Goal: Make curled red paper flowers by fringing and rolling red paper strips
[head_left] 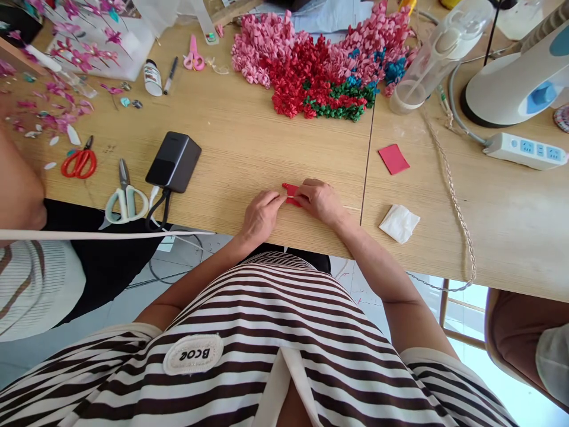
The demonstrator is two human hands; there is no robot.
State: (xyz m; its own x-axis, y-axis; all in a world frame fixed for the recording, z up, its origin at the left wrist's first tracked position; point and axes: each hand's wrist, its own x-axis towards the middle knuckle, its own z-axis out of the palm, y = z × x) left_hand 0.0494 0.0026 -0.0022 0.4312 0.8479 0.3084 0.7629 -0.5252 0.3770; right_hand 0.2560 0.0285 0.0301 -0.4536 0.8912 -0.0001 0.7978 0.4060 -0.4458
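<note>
At the near side of the table, both hands meet over a small red piece (291, 190), possibly paper or fabric, lying flat. A thin pale stick (290, 197) lies across it. My left hand (261, 217) pinches the stick's left end beside the red piece. My right hand (323, 201) has its fingers closed over the right part of the red piece and the stick, partly hiding both. To the right are a loose red square (393, 159) and a folded white tissue (399, 223).
Pink, red, green and blue flower clusters (311, 71) lie at the back. On the left are a dark power bank (174, 161), white-handled scissors (126, 201), red-handled scissors (80, 161) and another person's arm (20, 184). A power strip (527, 149) and braided cord (451, 178) lie right.
</note>
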